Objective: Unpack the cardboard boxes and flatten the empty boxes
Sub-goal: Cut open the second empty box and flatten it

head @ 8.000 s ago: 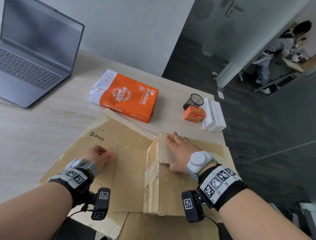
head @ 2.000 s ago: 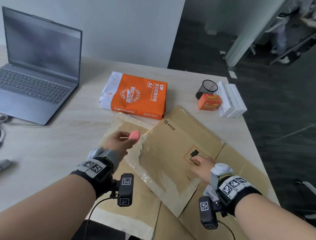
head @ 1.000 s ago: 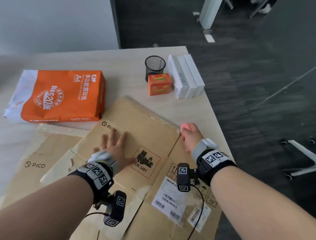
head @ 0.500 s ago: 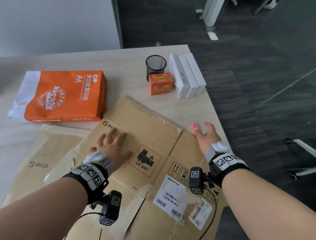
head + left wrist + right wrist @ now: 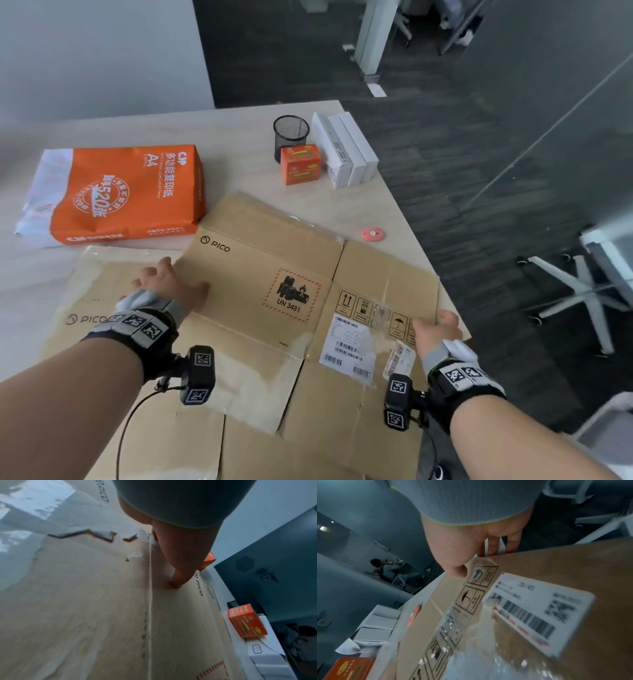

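Since half a second ago: right hand [image 5: 436, 330] has left the pink disc [image 5: 373, 234] on the desk [image 5: 239, 137] beyond the flattened box [image 5: 274, 274] and come to that box's right edge, thumb on top, fingers [image 5: 494, 547] hooked under; left hand [image 5: 171, 286] stays spread flat, fingers wide, pressing the box's left part. Status, judged: top box flat over another flattened box [image 5: 85, 318]; contents out beyond it, namely paper ream [image 5: 116, 195], orange carton [image 5: 300, 164], white boxes [image 5: 346, 150], mesh cup [image 5: 291, 133]; only squaring or stacking appears left.
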Action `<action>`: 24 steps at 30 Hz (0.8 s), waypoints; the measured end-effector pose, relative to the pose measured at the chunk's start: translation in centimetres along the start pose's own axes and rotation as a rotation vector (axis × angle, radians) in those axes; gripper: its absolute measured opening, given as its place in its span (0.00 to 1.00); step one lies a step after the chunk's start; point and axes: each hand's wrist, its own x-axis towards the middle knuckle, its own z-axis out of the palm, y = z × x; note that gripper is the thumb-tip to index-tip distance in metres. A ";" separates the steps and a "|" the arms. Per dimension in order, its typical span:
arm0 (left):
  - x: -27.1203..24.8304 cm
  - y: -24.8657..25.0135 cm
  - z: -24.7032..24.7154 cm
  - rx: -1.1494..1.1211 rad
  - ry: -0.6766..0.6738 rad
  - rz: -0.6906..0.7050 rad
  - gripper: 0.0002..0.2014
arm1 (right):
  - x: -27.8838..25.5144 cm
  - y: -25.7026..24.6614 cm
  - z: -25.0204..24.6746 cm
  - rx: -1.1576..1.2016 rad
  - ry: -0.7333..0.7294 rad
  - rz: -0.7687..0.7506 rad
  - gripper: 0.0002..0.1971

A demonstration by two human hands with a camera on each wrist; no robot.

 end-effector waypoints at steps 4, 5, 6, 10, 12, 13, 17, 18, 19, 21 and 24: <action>-1.0 -1.1 -0.6 -0.041 0.024 0.016 0.33 | -1.7 0.0 0.0 0.094 0.013 0.068 0.26; -1.1 -2.1 -0.9 -0.095 0.017 0.015 0.32 | -2.1 0.0 0.0 0.146 0.022 0.071 0.27; -1.2 -3.2 -1.3 -0.152 0.017 0.006 0.32 | -2.6 -0.2 0.0 0.167 0.032 0.072 0.28; -1.9 -7.6 -2.4 -0.280 0.009 0.002 0.28 | -4.6 -1.0 0.1 0.207 0.109 0.067 0.26; -2.5 -9.7 -2.6 -0.309 -0.003 0.005 0.27 | -5.8 -1.3 0.2 0.199 0.105 0.049 0.26; -3.0 -11.0 -2.8 -0.340 -0.008 -0.003 0.28 | -6.6 -1.7 0.3 0.185 0.103 0.031 0.27; -4.2 -12.7 -2.4 -0.570 -0.038 0.018 0.29 | -7.7 -2.4 -0.4 0.246 0.140 0.046 0.30; -4.5 -13.1 -2.3 -0.640 -0.036 0.022 0.29 | -7.8 -2.6 -0.3 0.247 0.143 0.047 0.29; -4.9 -13.6 -2.4 -0.688 -0.021 0.028 0.29 | -8.1 -2.8 -0.2 0.255 0.152 0.039 0.29; -5.2 -14.5 -2.3 -0.719 0.016 0.074 0.26 | -8.8 -3.3 -0.2 0.263 0.171 0.027 0.29; -5.2 -15.4 -2.6 -0.742 -0.020 0.135 0.12 | -9.3 -3.9 -0.4 0.251 0.174 0.053 0.32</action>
